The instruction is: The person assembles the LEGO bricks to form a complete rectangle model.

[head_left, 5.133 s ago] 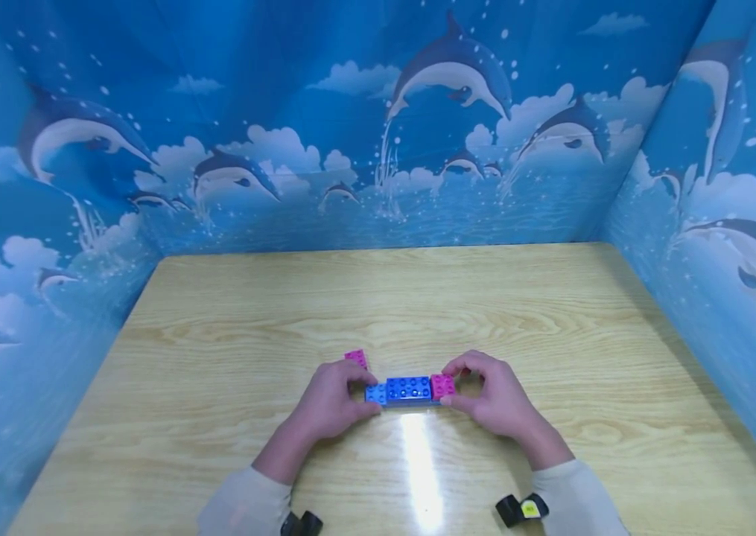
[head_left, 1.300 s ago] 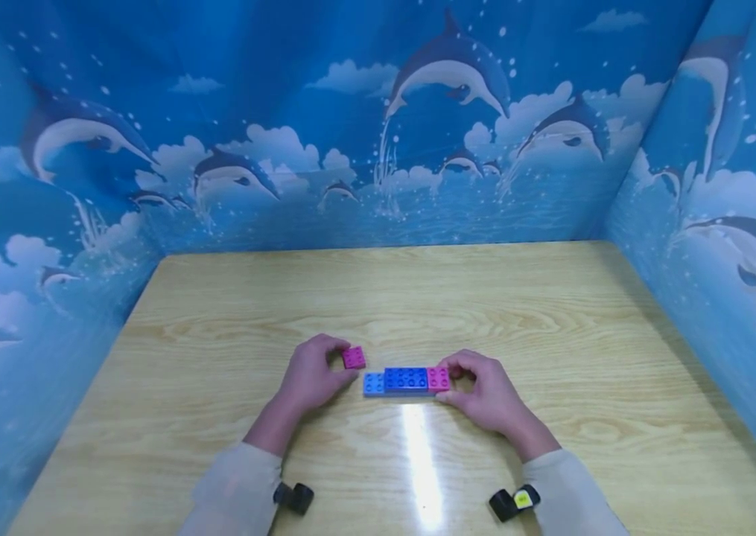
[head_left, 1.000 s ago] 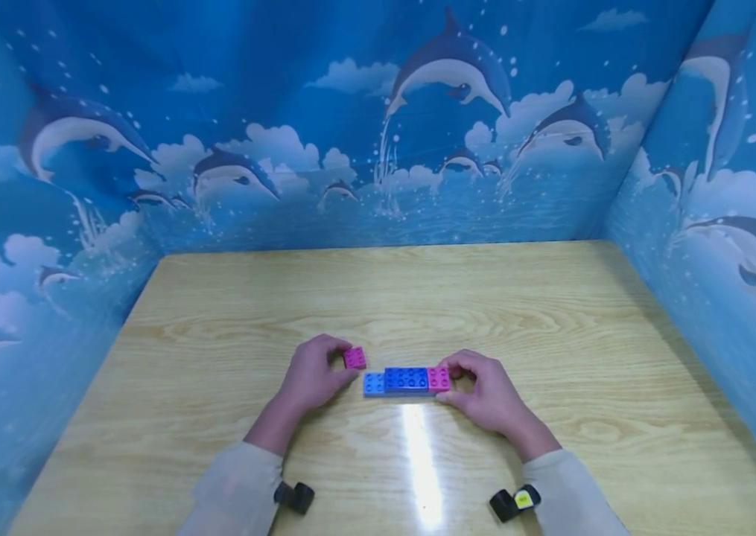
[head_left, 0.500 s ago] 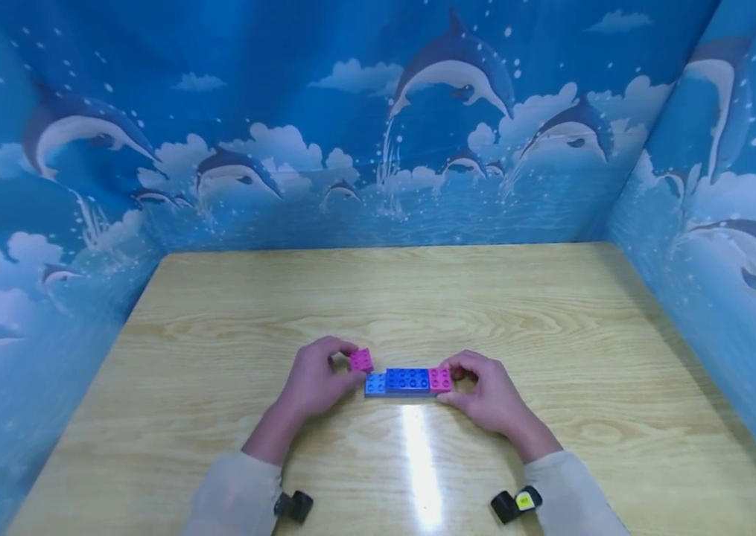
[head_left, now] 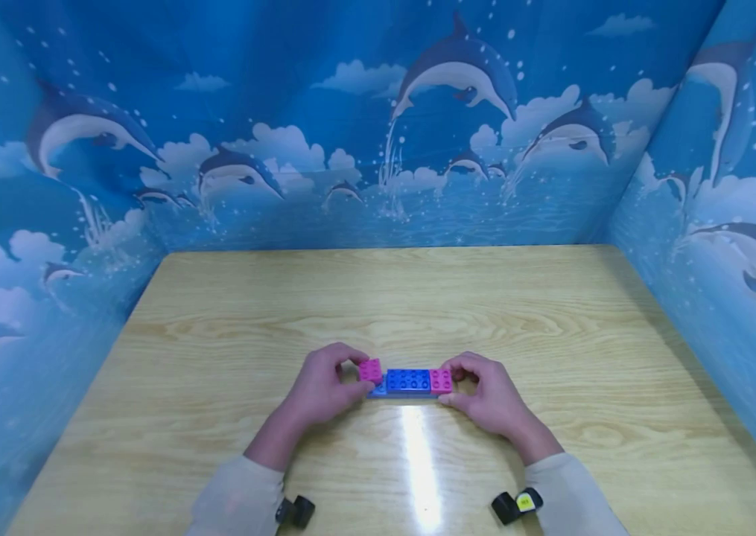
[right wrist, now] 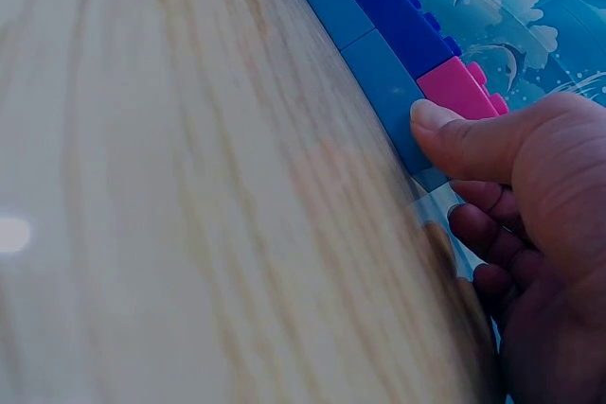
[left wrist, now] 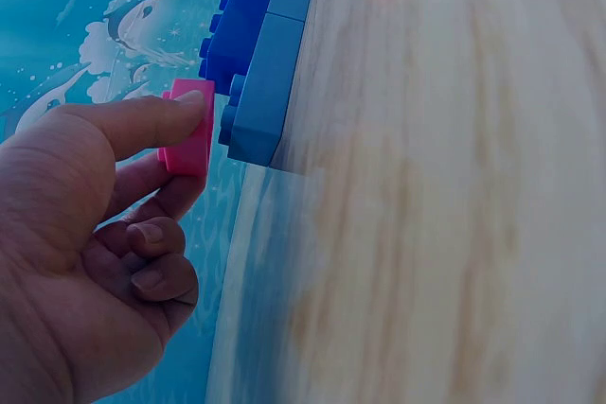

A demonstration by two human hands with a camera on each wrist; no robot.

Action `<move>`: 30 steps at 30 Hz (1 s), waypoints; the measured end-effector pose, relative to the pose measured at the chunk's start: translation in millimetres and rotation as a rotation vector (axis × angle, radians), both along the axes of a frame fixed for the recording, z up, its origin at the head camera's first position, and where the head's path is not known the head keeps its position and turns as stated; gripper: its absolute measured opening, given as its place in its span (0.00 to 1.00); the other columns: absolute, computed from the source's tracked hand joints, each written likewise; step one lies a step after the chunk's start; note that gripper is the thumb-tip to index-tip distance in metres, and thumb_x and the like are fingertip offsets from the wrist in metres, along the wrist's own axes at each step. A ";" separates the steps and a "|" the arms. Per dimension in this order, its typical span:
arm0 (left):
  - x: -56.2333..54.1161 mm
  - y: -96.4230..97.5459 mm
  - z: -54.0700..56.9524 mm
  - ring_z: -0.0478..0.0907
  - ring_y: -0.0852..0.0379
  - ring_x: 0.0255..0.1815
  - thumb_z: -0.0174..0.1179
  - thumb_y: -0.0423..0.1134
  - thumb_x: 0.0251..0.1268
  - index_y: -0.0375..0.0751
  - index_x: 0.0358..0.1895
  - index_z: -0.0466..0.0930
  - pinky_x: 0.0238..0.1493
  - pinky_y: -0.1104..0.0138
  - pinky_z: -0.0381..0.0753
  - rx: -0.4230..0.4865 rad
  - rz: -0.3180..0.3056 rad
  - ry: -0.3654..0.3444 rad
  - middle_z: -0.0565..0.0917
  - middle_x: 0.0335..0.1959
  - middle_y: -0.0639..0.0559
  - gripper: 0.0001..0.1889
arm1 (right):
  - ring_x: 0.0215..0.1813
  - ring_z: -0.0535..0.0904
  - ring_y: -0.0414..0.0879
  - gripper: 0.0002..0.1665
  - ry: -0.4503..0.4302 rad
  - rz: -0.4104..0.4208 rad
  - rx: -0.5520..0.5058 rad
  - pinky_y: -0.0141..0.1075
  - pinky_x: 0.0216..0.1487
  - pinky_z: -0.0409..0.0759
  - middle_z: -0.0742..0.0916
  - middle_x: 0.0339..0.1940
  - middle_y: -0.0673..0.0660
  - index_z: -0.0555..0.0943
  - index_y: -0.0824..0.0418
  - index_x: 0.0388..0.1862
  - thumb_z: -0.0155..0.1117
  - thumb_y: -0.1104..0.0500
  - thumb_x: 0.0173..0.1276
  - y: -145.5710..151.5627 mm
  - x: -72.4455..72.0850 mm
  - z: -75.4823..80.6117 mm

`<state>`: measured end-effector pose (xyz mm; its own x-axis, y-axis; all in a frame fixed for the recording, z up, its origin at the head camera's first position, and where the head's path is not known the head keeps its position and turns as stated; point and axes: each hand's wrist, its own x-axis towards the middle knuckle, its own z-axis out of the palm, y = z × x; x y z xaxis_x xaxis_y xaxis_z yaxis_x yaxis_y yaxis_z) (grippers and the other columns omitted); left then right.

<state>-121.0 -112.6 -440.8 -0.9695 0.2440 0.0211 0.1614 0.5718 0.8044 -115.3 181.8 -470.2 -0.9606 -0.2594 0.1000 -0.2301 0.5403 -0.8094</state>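
A pink toy building brick (head_left: pixel 370 370) is pinched between the thumb and fingers of my left hand (head_left: pixel 324 385). It hangs over the left end of the row, just off the studs in the left wrist view. Two light blue bricks (left wrist: pixel 269 82) lie end to end as the bottom layer. On top of them sit a dark blue brick (head_left: pixel 408 380) and, at the right end, a second pink brick (head_left: pixel 441 381). My right hand (head_left: pixel 490 391) grips that right end, its thumb on the lower light blue brick (right wrist: pixel 393 106).
The row lies on a wood-grain table (head_left: pixel 378 305). A blue dolphin-print curtain (head_left: pixel 324 179) stands behind it and along both sides. Black wrist cameras (head_left: pixel 296 511) are strapped at both sleeves.
My left hand has let go of the row's left end, taken the loose pink brick and brought it right and nearer, over that end. My right hand keeps its hold.
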 end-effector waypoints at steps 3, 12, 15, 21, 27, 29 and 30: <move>0.0 0.6 0.2 0.77 0.52 0.40 0.77 0.40 0.50 0.46 0.46 0.85 0.41 0.61 0.79 -0.007 -0.021 0.004 0.82 0.41 0.59 0.18 | 0.42 0.78 0.46 0.22 -0.002 0.001 -0.005 0.40 0.48 0.79 0.83 0.36 0.46 0.84 0.53 0.43 0.83 0.63 0.50 0.1 0.1 0.5; 0.2 0.5 -3.3 0.76 0.54 0.37 0.78 0.40 0.49 0.46 0.46 0.85 0.39 0.61 0.78 -0.026 -0.061 -0.004 0.81 0.38 0.62 0.19 | 0.42 0.78 0.46 0.22 -0.001 0.007 -0.010 0.40 0.48 0.79 0.83 0.36 0.46 0.84 0.53 0.43 0.83 0.63 0.49 0.9 -0.1 -0.9; 0.1 1.0 -3.9 0.76 0.54 0.36 0.78 0.39 0.48 0.47 0.46 0.86 0.38 0.61 0.78 -0.025 -0.070 0.005 0.82 0.37 0.62 0.19 | 0.42 0.78 0.45 0.22 0.003 0.009 -0.010 0.40 0.48 0.79 0.83 0.36 0.46 0.84 0.53 0.43 0.83 0.63 0.49 0.8 -0.3 -1.4; -0.7 1.9 -5.1 0.76 0.55 0.36 0.79 0.38 0.46 0.47 0.45 0.86 0.39 0.61 0.77 -0.032 -0.090 0.022 0.82 0.37 0.62 0.19 | 0.42 0.79 0.44 0.22 0.010 0.012 -0.007 0.40 0.48 0.79 0.83 0.37 0.46 0.85 0.52 0.43 0.83 0.63 0.49 0.3 -1.1 -1.3; -1.6 3.4 -2.0 0.75 0.56 0.35 0.79 0.39 0.46 0.47 0.44 0.86 0.37 0.62 0.77 -0.083 -0.104 0.035 0.81 0.35 0.63 0.18 | 0.43 0.78 0.44 0.23 0.002 0.013 0.000 0.40 0.49 0.79 0.83 0.37 0.45 0.85 0.52 0.43 0.83 0.63 0.48 0.6 -1.8 0.1; -2.0 3.9 -0.8 0.75 0.56 0.34 0.79 0.39 0.47 0.47 0.44 0.87 0.36 0.62 0.76 -0.097 -0.109 0.039 0.80 0.35 0.63 0.18 | 0.43 0.78 0.45 0.23 -0.003 0.013 -0.001 0.40 0.49 0.79 0.83 0.37 0.45 0.85 0.52 0.43 0.83 0.63 0.48 0.7 -2.0 0.7; -2.1 4.0 -0.4 0.75 0.56 0.33 0.79 0.39 0.46 0.47 0.44 0.87 0.36 0.62 0.76 -0.102 -0.111 0.039 0.80 0.34 0.63 0.18 | 0.43 0.78 0.45 0.23 -0.005 0.013 -0.002 0.40 0.49 0.79 0.83 0.37 0.45 0.85 0.52 0.43 0.83 0.63 0.48 0.8 -2.1 0.8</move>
<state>-123.1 -108.6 -441.2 -0.9356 0.3520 0.0278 0.2578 0.6272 0.7350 -117.5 182.5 -469.4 -0.9576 -0.2718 0.0958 -0.2332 0.5359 -0.8115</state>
